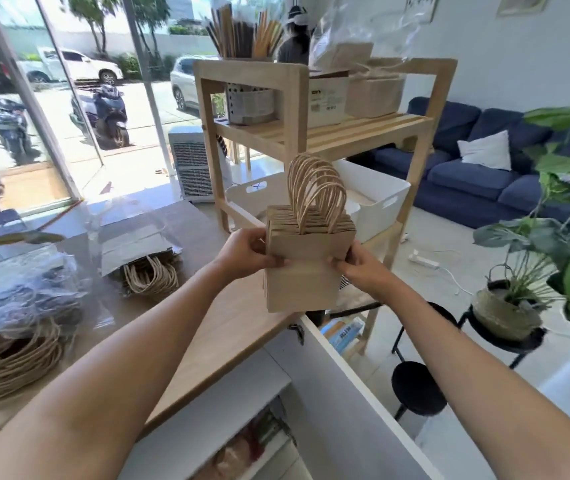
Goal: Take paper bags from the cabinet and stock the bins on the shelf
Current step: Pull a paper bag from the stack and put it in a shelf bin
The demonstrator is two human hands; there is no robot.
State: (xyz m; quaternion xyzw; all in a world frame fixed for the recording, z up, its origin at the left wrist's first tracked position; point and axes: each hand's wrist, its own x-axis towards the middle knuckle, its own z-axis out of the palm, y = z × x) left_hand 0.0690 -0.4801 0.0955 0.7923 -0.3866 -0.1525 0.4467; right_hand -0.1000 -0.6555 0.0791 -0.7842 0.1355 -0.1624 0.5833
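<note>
A stack of small brown paper bags (302, 271) with twisted paper handles stands upright in the air between my hands. My left hand (247, 252) grips its left side and my right hand (359, 266) grips its right side. Just behind the stack, on the middle level of the wooden shelf (290, 98), sit two white bins (389, 199), the left one (252, 192) partly hidden by the bags. The cabinet below me stands with its white door (356, 386) swung open, showing packed goods inside.
On the wooden counter (217, 306) at my left lie more brown bags in plastic wrap (20, 299) and another bundle (148, 268). The shelf top holds a utensil holder, a box and wrapped bags. Black stools, a potted plant (508, 306) and a blue sofa stand to the right.
</note>
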